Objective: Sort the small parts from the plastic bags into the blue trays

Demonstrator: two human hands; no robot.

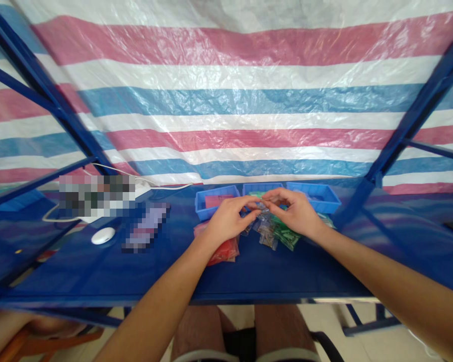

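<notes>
My left hand and my right hand meet over the middle of the blue table, fingertips pinched close together. Between them is what looks like a small clear plastic bag, partly covered by the fingers. Below lie more small clear bags with brownish bits inside. Green bags are piled under my right hand. Red bags lie beneath my left hand and wrist. Behind the hands stand a left blue bin with red packets, a partly hidden middle blue bin and a right blue bin.
A white oval object and a blurred-out flat item lie to the left on the table. White cables run behind them. Blue metal posts frame a striped plastic sheet. Another person's limb shows at lower left.
</notes>
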